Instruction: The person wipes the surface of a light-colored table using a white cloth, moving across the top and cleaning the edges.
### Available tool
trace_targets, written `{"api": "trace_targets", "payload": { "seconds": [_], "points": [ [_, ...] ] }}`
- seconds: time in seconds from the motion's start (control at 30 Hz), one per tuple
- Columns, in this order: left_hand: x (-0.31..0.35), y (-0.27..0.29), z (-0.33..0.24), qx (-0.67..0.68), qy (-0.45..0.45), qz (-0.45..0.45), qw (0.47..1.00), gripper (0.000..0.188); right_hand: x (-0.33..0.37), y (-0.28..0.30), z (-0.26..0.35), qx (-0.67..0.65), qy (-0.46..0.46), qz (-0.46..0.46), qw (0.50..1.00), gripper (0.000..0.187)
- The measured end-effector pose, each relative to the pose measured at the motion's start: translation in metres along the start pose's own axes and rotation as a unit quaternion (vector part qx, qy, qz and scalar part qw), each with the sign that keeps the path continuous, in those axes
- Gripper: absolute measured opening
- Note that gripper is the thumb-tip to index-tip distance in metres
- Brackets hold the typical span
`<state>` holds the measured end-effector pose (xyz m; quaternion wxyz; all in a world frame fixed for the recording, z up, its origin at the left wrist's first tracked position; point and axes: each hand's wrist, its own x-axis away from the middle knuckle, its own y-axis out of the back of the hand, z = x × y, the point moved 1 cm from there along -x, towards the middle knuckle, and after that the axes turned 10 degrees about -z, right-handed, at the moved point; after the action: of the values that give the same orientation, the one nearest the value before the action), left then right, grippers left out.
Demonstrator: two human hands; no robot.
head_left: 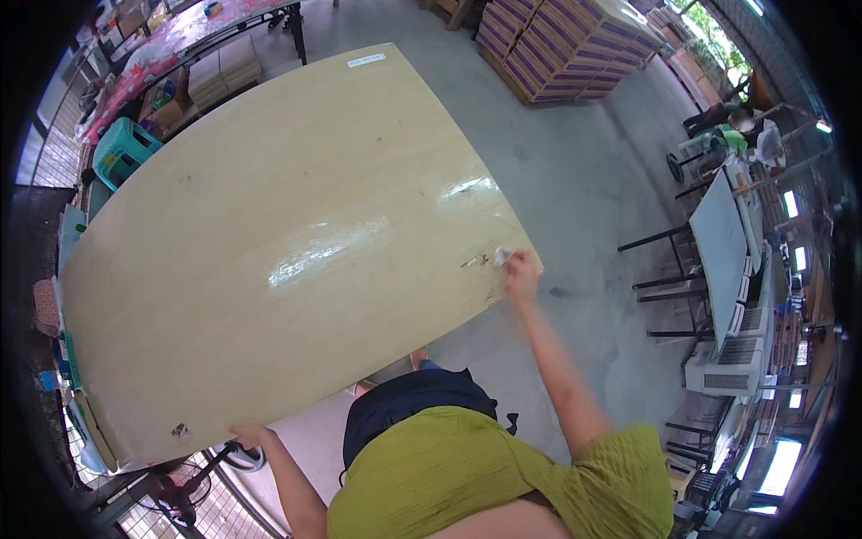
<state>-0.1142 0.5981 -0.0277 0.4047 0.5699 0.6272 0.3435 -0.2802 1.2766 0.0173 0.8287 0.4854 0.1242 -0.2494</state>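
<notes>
Right of frame: white wad (pixel 502 257) pinched by right hand (pixel 521 276); probably soft, light, best gripped bunched. Lower left: left hand (pixel 252 436), closure can't be told.

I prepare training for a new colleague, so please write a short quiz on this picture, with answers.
1. Which colour is the small piece that the right hand holds? (a) red (b) white (c) blue
2. True or false: the left hand is at the far edge of the tabletop.
3. Fill in: the green stool stands beyond the tabletop, toward the person's ____ side.

Key:
1. b
2. False; it is at the near edge.
3. left
</notes>
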Motion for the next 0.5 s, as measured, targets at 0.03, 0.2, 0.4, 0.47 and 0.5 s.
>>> {"api": "trace_targets", "payload": {
  "seconds": [0.03,0.2,0.4,0.47,0.5],
  "points": [
    [0.002,0.003,-0.002,0.024,0.015,-0.006,1.0,0.081,-0.025,0.003,-0.004,0.017,-0.037,-0.013,0.999,0.017],
    [-0.012,-0.008,0.007,0.125,0.095,-0.031,0.987,0.079,-0.007,-0.025,0.028,0.019,0.004,-0.001,1.0,0.016],
    [-0.01,-0.004,0.004,0.041,0.021,0.002,0.999,0.075,0.028,-0.029,0.065,-0.052,0.048,0.053,0.996,0.015],
    [-0.02,-0.008,0.017,0.005,-0.013,-0.006,1.0,0.074,-0.034,-0.023,0.027,-0.016,-0.122,0.014,0.992,0.011],
    [-0.03,-0.012,0.027,0.01,0.001,-0.026,1.0,0.074,-0.051,-0.023,0.022,0.007,-0.104,0.053,0.993,0.01]
  ]
}}
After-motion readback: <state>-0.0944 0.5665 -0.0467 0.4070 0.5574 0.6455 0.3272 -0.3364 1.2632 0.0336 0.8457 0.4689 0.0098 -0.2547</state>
